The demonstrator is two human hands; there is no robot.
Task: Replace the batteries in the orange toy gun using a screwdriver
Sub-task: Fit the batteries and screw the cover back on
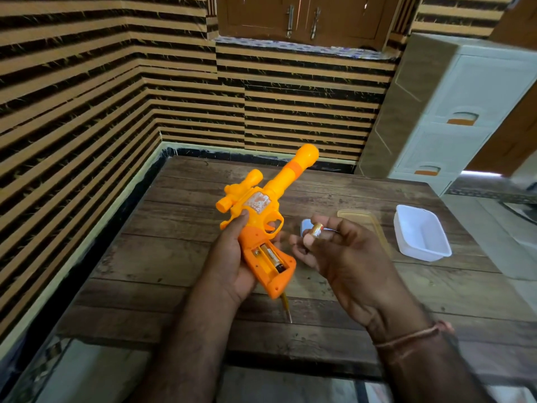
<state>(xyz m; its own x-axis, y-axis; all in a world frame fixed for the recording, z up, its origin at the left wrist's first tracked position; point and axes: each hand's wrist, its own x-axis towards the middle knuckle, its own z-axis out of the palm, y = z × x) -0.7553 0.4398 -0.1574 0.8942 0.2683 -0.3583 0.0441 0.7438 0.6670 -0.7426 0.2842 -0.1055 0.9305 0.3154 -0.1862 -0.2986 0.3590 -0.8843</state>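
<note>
One wood-grain counter (180, 228) fills the lower scene, set into the corner of a striped wall (87, 97), and one pale drawer unit (453, 112) stands off to the right. Over the counter, one orange toy gun (258, 216) sits raised in the left hand (232, 257), fingers curled round the grip, thumb up along the body, barrel aimed away toward the wall. The grip's battery bay lies open and faces up: one battery (273, 258) sits inside it. Just to the right, close beside the gun but not touching it, the right hand (348, 254) pinches one more battery (315, 229) between thumb and fingertips, so that makes two batteries counted. One white tub (421, 234) rests on the counter well right of both hands, with one clear lid (363, 219) lying flat beside it, partly behind the right hand. Below the gun's butt, one screwdriver (287, 308) pokes out on the counter, tip toward the person. A small blue-grey thing behind the right fingers is too hidden to name.
</note>
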